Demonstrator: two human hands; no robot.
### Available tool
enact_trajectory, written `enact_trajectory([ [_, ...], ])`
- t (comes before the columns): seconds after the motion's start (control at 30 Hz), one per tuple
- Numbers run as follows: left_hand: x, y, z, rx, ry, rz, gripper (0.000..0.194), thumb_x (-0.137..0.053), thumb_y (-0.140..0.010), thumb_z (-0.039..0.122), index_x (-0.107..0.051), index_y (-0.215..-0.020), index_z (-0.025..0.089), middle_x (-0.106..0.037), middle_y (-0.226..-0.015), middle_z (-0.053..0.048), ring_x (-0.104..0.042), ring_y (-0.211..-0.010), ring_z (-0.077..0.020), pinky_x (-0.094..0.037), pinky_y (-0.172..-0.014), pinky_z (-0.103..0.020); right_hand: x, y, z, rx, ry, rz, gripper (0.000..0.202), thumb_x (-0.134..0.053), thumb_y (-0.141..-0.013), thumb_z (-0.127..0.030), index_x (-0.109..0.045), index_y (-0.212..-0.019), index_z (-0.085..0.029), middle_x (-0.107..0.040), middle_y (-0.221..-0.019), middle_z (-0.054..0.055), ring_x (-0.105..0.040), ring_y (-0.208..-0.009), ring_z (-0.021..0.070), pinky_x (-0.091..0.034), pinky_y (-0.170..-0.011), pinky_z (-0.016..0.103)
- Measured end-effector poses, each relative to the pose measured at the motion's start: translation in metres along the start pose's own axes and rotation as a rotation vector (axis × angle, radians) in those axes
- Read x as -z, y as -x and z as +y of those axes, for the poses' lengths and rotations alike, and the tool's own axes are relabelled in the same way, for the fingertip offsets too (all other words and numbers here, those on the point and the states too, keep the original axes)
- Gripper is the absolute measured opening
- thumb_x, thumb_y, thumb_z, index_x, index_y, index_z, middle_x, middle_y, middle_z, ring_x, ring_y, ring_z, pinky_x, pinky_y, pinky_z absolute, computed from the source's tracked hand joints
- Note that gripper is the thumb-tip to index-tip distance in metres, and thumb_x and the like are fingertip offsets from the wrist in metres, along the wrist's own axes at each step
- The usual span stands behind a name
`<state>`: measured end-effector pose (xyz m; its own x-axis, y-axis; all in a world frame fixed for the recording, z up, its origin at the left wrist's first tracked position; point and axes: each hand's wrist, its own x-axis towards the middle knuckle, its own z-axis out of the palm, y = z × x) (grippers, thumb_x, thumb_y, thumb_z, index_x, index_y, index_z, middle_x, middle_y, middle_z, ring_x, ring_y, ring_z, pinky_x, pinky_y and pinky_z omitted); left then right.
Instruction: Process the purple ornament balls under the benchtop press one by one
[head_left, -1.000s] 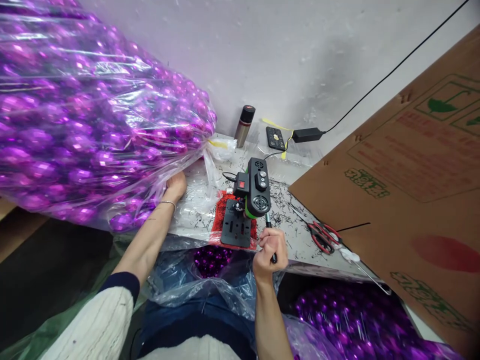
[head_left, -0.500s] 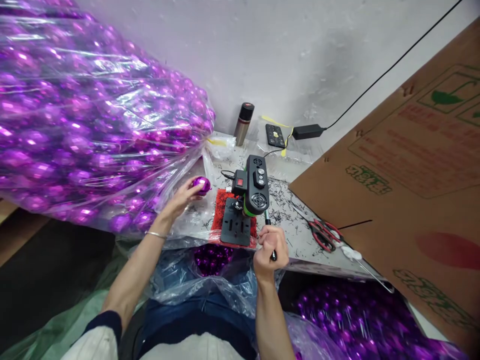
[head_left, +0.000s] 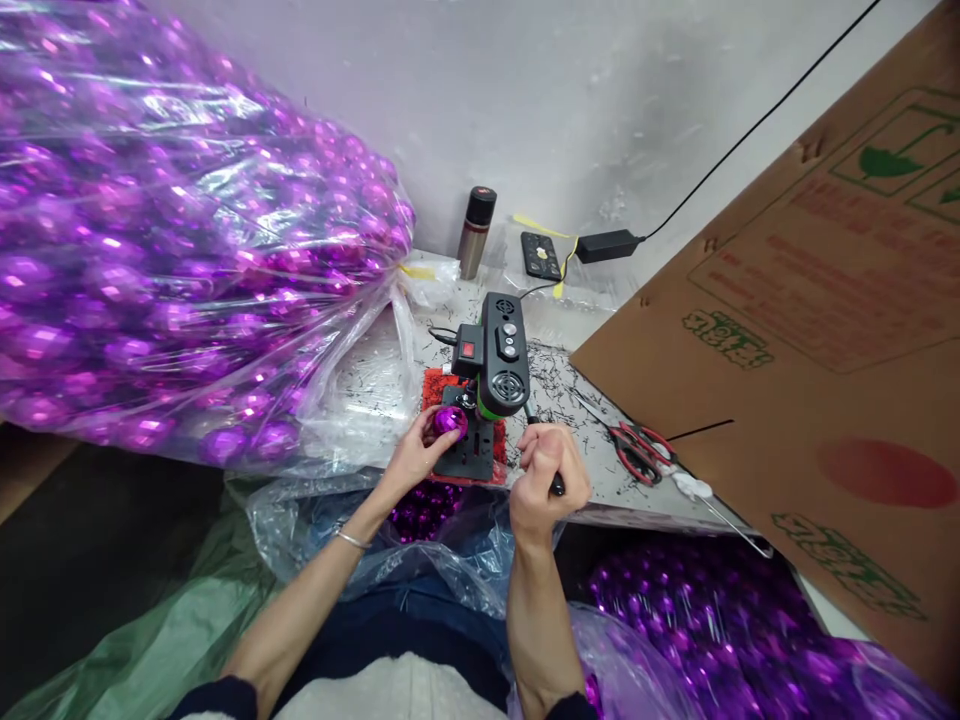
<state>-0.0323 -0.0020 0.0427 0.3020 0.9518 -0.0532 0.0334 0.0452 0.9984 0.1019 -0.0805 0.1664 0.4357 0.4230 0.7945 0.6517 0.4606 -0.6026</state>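
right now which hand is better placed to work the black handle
Probably the right hand: it is closed around the black handle. The left hand is occupied, holding a purple ball by the black plate.

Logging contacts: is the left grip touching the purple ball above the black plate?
Touching. The head view shows the left grip pinching the purple ball between thumb and fingers, no gap visible.

Head-worn view — forward, down at the worktable (head_left: 559, 395)

ball (head_left: 450, 422): glossy, mirror-like | machine (head_left: 493, 345): mostly matt | bag (head_left: 187, 270): shiny, creased clear plastic | carton (head_left: 787, 400): matt cardboard
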Motion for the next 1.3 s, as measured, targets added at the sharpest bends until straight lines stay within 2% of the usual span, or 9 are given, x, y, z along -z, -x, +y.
enact_trajectory([
  [0.17,-0.008,-0.001,-0.01,-0.185,-0.368,0.04,0.061,-0.083,-0.086,0.045,-0.064,-0.139,0.021,-0.074,-0.137,-0.013,-0.07,-0.129,-0.0319,-0.054,-0.114,-0.049,0.003,0.006,0.005,0.043,0.018,-0.021,0.036,-0.047,-0.104,-0.015,-0.05,-0.069,-0.022,-0.054,-0.064,-0.003,-0.057,-0.063,0.0118,-0.043,-0.061,0.028],
  [0.4,-0.013,0.001,-0.011,-0.347,-0.536,0.054,0.055,-0.08,-0.091,0.042,-0.062,-0.139,0.022,-0.076,-0.132,-0.012,-0.073,-0.122,-0.0307,-0.058,-0.106,-0.046,0.004,0.011,0.007,0.06,0.06,-0.026,0.034,-0.046,-0.103,-0.013,-0.05,-0.07,-0.023,-0.051,-0.063,-0.003,-0.057,-0.063,0.0128,-0.042,-0.06,0.029],
  [0.57,-0.021,0.001,-0.016,-0.422,-0.591,0.069,0.054,-0.082,-0.089,0.041,-0.062,-0.135,0.021,-0.075,-0.128,-0.013,-0.072,-0.119,-0.0315,-0.058,-0.102,-0.046,0.004,0.013,0.007,0.073,0.073,-0.035,0.034,-0.046,-0.102,-0.011,-0.049,-0.071,-0.023,-0.051,-0.064,-0.003,-0.057,-0.063,0.0123,-0.042,-0.059,0.029],
  [0.73,-0.025,-0.002,-0.026,-0.483,-0.55,0.104,0.058,-0.087,-0.083,0.044,-0.062,-0.131,0.022,-0.075,-0.129,-0.012,-0.072,-0.12,-0.0311,-0.057,-0.104,-0.047,0.007,0.019,0.01,0.077,0.067,-0.046,0.032,-0.047,-0.102,-0.011,-0.049,-0.071,-0.023,-0.051,-0.063,-0.004,-0.058,-0.064,0.0121,-0.043,-0.06,0.028],
  [0.9,-0.024,-0.003,-0.031,-0.454,-0.53,0.101,0.06,-0.091,-0.079,0.042,-0.063,-0.128,0.022,-0.075,-0.129,-0.011,-0.073,-0.119,-0.0309,-0.057,-0.104,-0.047,0.006,0.039,0.021,0.078,0.095,-0.042,0.032,-0.043,-0.102,-0.014,-0.05,-0.073,-0.023,-0.053,-0.065,-0.003,-0.058,-0.064,0.013,-0.045,-0.062,0.03],
  [1.03,-0.024,-0.002,-0.03,-0.436,-0.521,0.09,0.06,-0.092,-0.078,0.04,-0.063,-0.128,0.022,-0.075,-0.13,-0.011,-0.072,-0.12,-0.031,-0.057,-0.104,-0.047,-0.001,0.055,0.034,0.121,0.079,0.017,0.036,-0.038,-0.105,-0.017,-0.05,-0.072,-0.023,-0.054,-0.066,-0.004,-0.057,-0.061,0.012,-0.05,-0.066,0.031],
  [1.3,-0.026,-0.001,-0.028,-0.45,-0.5,0.097,0.058,-0.091,-0.079,0.037,-0.063,-0.128,0.022,-0.074,-0.129,-0.01,-0.072,-0.121,-0.0306,-0.056,-0.104,-0.047,-0.008,0.063,0.044,0.145,0.032,0.097,0.038,-0.035,-0.108,-0.022,-0.049,-0.073,-0.023,-0.056,-0.069,-0.004,-0.055,-0.059,0.0102,-0.053,-0.071,0.033],
])
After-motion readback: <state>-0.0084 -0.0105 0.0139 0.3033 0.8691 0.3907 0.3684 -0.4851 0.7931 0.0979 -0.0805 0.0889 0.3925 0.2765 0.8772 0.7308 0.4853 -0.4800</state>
